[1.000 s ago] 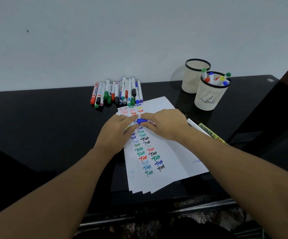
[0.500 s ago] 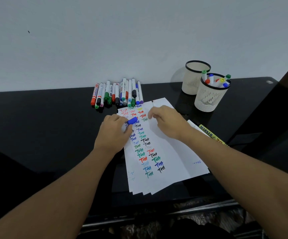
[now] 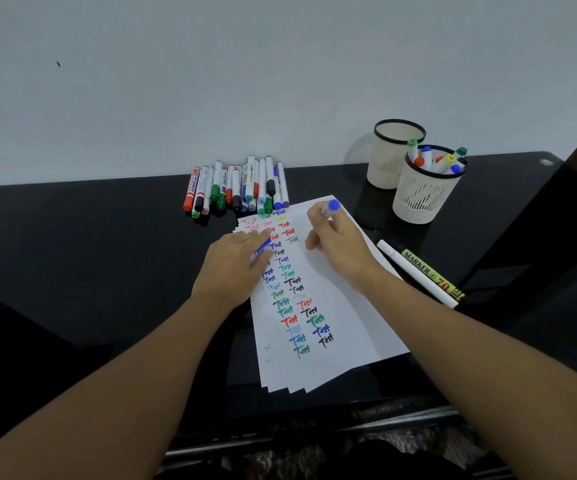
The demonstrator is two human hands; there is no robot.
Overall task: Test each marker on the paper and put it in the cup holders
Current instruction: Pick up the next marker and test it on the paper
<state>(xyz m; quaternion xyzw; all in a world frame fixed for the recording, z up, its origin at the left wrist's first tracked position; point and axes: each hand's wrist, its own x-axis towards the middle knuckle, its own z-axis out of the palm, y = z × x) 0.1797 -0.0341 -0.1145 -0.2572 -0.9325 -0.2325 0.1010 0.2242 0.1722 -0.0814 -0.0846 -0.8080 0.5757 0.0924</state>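
Note:
A stack of white paper sheets [image 3: 342,306] lies on the black table, covered with coloured "Test" marks. My right hand [image 3: 335,244] grips a blue marker [image 3: 332,205] over the upper part of the top sheet, its blue rear end pointing up and away; the tip is hidden under my fingers. My left hand [image 3: 235,268] rests on the paper's left edge and pinches the marker's blue cap [image 3: 264,244]. Two cream mesh cup holders stand at the back right: the front one [image 3: 422,202] holds several markers, while the rear one [image 3: 389,168] shows none.
A pile of several capped markers [image 3: 238,188] lies against the wall, just beyond the paper. Right of the sheets lie a white marker [image 3: 415,271] and a yellow marker [image 3: 432,273]. The table's front edge [image 3: 314,438] runs below the paper.
The blue cap came off the marker and stayed in my left hand. My right hand carried the uncapped marker up and right, then stood it over the upper sheet.

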